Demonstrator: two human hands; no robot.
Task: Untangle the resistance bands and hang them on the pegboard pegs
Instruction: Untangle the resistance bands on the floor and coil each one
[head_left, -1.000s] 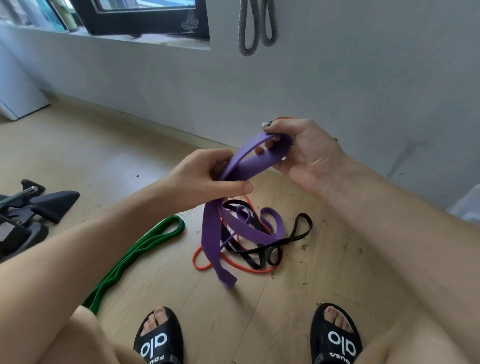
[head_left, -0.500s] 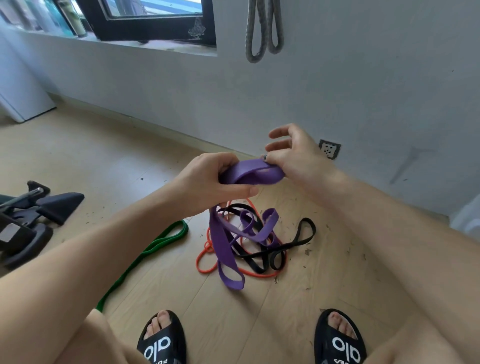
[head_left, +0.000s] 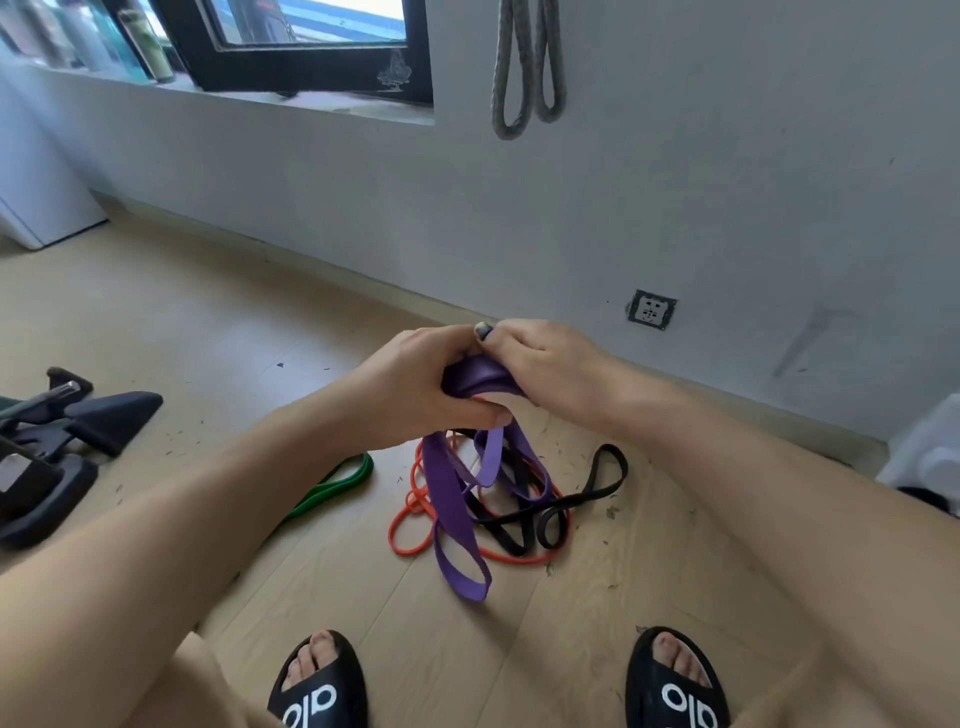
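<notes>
Both hands meet at mid-frame over a wide purple band (head_left: 451, 499). My left hand (head_left: 415, 387) and my right hand (head_left: 540, 364) are closed on its bunched top, fingertips touching. Its long loops hang down to the wooden floor. Under them lie a thin orange band (head_left: 410, 530) and a black band (head_left: 597, 480), crossing each other. A green band (head_left: 332, 480) lies apart to the left, partly hidden by my left forearm. A grey band (head_left: 524, 67) hangs on the wall above; its peg is out of view.
Dark exercise gear (head_left: 57, 441) sits on the floor at far left. A wall socket (head_left: 651, 309) is low on the grey wall. My feet in black slides (head_left: 319, 686) stand near the bottom edge. A window ledge with bottles (head_left: 140, 52) runs top left.
My hands have drawn together, squeezing the open purple loop into a tight bunch. The right hand's fingers, spread half a second ago, have closed on the band.
</notes>
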